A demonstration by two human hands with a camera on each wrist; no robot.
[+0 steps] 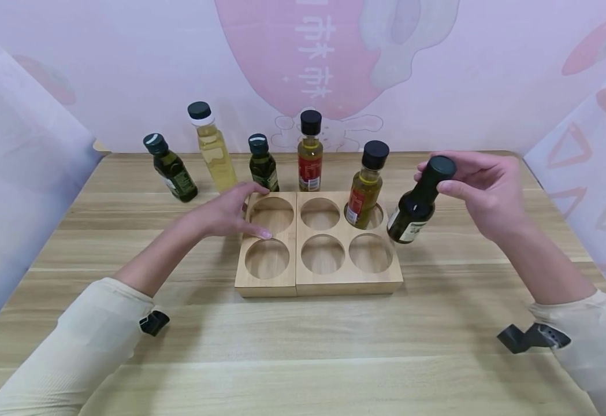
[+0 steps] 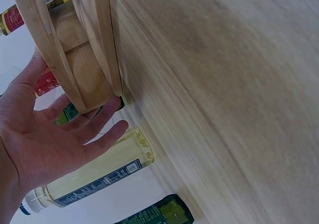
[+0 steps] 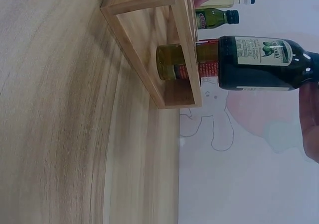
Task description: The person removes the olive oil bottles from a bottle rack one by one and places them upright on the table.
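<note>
My right hand (image 1: 490, 190) pinches a dark glass bottle (image 1: 415, 211) with a cream label by its capped neck. The bottle tilts slightly at the right end of a wooden bottle rack (image 1: 334, 287), its base above the rack's top in the right wrist view. At the rack's left end, my left hand (image 1: 225, 211) rests with fingers extended along the side and thumb on top. A red-labelled oil bottle (image 1: 363, 190) with a black cap stands in the back right hole. In the left wrist view, the left fingers (image 2: 102, 115) lie beside the rack's end wall.
Behind the rack stand another red-labelled oil bottle (image 1: 310, 156) and a small dark green bottle (image 1: 263, 164). Farther left are a tall pale yellow oil bottle (image 1: 214, 151) and another small green bottle (image 1: 173, 173). A printed cloth (image 1: 167, 52) hangs at the table's back edge.
</note>
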